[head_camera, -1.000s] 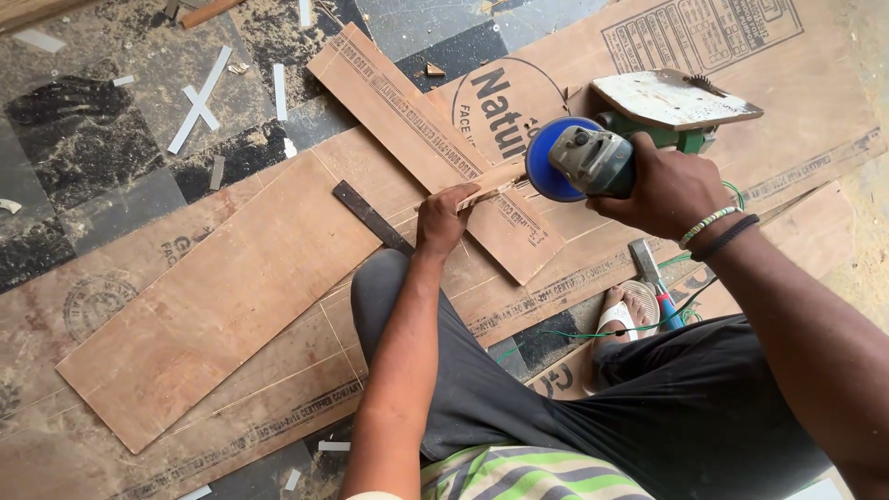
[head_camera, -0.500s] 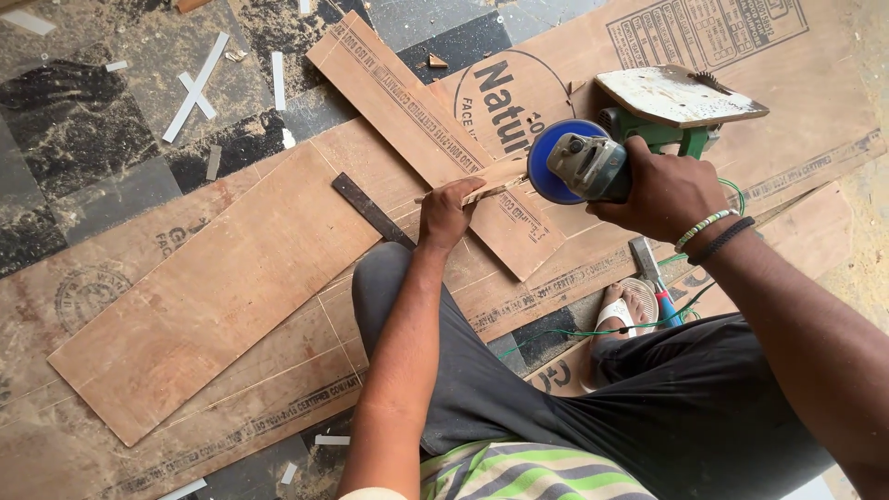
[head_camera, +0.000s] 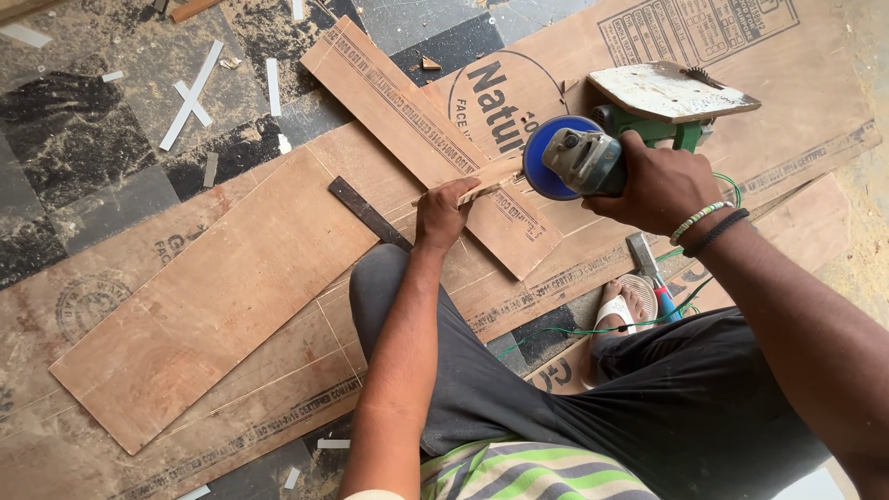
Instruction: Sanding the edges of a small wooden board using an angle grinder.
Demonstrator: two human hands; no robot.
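From the head view, the left hand (head_camera: pixel 443 215) pinches a thin wooden sliver (head_camera: pixel 488 182), its far end just beside the blue disc of the angle grinder (head_camera: pixel 572 157), which the right hand (head_camera: pixel 653 183) grips closed. Both sit over a narrow plywood strip (head_camera: pixel 407 120) lying across wider plywood sheets (head_camera: pixel 213 306) on the floor. A metal ruler (head_camera: pixel 366 213) lies just left; open tile floor (head_camera: pixel 83 185) beyond.

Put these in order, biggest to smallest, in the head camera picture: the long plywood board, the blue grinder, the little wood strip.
1. long plywood board
2. blue grinder, though it is nearer the camera
3. little wood strip
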